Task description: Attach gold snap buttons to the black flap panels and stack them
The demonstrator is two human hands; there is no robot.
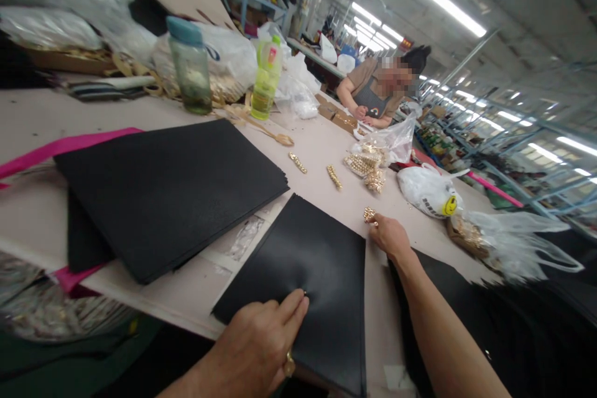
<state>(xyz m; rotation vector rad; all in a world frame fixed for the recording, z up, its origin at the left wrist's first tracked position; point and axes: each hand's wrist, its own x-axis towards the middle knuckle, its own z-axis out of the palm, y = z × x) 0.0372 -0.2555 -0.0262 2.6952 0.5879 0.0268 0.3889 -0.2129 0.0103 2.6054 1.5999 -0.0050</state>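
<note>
A black leather-like panel (326, 323) lies before me, tilted on the table's near edge. My left hand (261, 339) grips it from the near side, index and middle fingers pressed together on top and the thumb hidden. Beside those fingertips a tiny metal point (305, 292) shows, with the panel dimpled around it. Past the panel's far right corner, my right hand (390, 236) has its fingers closed at a small cluster of gold metal hardware (370, 216). Farther off lie two short gold strips of hardware, one on the left (297, 163) and one on the right (334, 177).
A stack of black panels (177, 193) lies left, more black panels (443, 280) right. Bagged gold hardware (368, 161), a white plastic bag (426, 189), a jar (190, 68) and a yellow-green bottle (265, 81) stand farther back. A co-worker (373, 93) sits across the table.
</note>
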